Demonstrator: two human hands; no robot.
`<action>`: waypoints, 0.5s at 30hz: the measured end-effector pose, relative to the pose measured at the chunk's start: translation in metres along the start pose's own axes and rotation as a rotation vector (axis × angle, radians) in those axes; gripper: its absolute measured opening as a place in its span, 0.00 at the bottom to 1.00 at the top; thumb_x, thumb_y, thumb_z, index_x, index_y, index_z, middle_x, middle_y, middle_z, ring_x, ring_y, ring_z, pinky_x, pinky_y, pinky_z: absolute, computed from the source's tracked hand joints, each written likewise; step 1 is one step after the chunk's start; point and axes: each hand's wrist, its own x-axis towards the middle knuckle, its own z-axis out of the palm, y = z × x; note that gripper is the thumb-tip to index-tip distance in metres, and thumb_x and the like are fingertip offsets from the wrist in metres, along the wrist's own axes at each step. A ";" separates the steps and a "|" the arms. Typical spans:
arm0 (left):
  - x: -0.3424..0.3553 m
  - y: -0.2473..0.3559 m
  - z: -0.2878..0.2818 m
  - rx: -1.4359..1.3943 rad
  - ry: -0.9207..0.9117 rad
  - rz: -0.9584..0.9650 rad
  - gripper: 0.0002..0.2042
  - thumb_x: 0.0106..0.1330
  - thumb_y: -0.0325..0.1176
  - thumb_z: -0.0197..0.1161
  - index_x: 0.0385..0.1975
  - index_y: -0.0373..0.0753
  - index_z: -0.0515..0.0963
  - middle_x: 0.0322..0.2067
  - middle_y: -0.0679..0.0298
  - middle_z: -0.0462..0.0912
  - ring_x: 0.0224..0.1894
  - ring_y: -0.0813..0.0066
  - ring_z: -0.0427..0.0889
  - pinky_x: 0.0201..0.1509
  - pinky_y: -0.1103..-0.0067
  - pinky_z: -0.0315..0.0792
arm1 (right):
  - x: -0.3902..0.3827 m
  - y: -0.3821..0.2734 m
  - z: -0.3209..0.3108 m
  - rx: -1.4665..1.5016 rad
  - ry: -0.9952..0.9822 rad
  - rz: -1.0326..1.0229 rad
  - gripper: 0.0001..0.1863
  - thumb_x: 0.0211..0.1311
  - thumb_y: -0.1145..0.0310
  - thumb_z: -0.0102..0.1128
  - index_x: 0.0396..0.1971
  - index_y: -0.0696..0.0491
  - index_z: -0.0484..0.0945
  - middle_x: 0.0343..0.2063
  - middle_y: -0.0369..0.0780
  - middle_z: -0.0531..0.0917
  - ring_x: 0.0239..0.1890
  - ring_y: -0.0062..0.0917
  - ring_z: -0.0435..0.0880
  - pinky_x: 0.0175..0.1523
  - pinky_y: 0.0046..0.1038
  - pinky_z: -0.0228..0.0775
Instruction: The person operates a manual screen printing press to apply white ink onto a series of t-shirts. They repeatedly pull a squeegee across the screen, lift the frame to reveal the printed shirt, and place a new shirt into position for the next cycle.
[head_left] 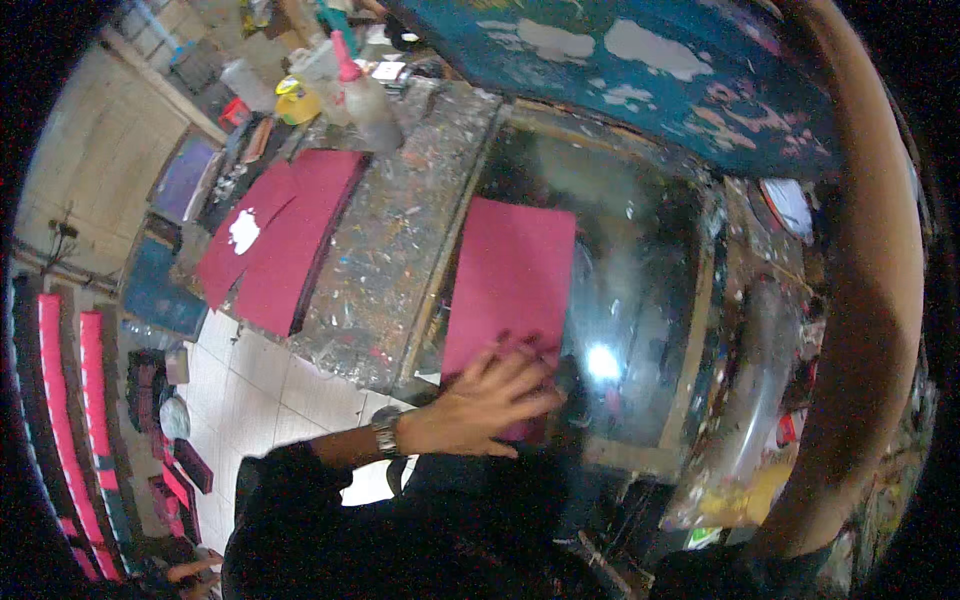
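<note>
My left hand (485, 398), with a metal wristwatch (385, 435) on its wrist, is over the near end of a maroon sheet (512, 270). Its fingers are spread, and their shadow falls on the sheet just beyond them. I cannot tell whether the fingertips press on it. The sheet lies along the left side of a dark, glossy glass-like panel (640, 270) set in a worn frame. My right arm (870, 240) reaches up along the right side; its hand is out of view. A large tilted blue panel (700, 130) with pale blotches stands beyond the sheet.
A stack of maroon sheets (290, 240) with a white blot on top lies left on a paint-spattered table (390, 230). Behind it stand a pink-nozzled bottle (365, 100) and a yellow container (297, 102). Part of another person's arm (195, 568) shows at lower left.
</note>
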 end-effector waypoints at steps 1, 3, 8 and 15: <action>-0.019 -0.006 -0.002 -0.104 0.076 -0.250 0.60 0.47 0.56 0.82 0.78 0.43 0.52 0.77 0.39 0.47 0.79 0.33 0.45 0.79 0.43 0.41 | 0.013 0.000 0.014 0.037 0.036 -0.056 0.40 0.68 0.36 0.57 0.58 0.60 0.81 0.64 0.58 0.76 0.67 0.49 0.75 0.72 0.43 0.62; -0.065 -0.011 0.013 -0.145 0.121 -0.500 0.63 0.45 0.57 0.82 0.79 0.41 0.48 0.75 0.33 0.45 0.78 0.30 0.43 0.78 0.42 0.42 | 0.002 -0.006 0.026 -0.016 0.098 -0.093 0.41 0.67 0.35 0.58 0.59 0.61 0.81 0.65 0.58 0.76 0.67 0.49 0.75 0.71 0.42 0.63; -0.062 -0.025 0.027 -0.045 0.077 -0.485 0.69 0.39 0.57 0.86 0.79 0.40 0.44 0.74 0.29 0.45 0.77 0.28 0.46 0.77 0.45 0.51 | -0.007 0.002 -0.037 0.008 -0.130 -0.120 0.43 0.67 0.34 0.58 0.61 0.61 0.79 0.66 0.57 0.75 0.68 0.48 0.73 0.72 0.42 0.62; -0.065 -0.022 0.017 -0.022 0.039 -0.547 0.68 0.39 0.54 0.86 0.79 0.41 0.45 0.73 0.37 0.52 0.75 0.35 0.54 0.74 0.49 0.58 | 0.008 0.003 -0.006 -0.025 0.066 0.029 0.44 0.65 0.36 0.59 0.60 0.65 0.78 0.67 0.58 0.73 0.71 0.47 0.71 0.74 0.40 0.60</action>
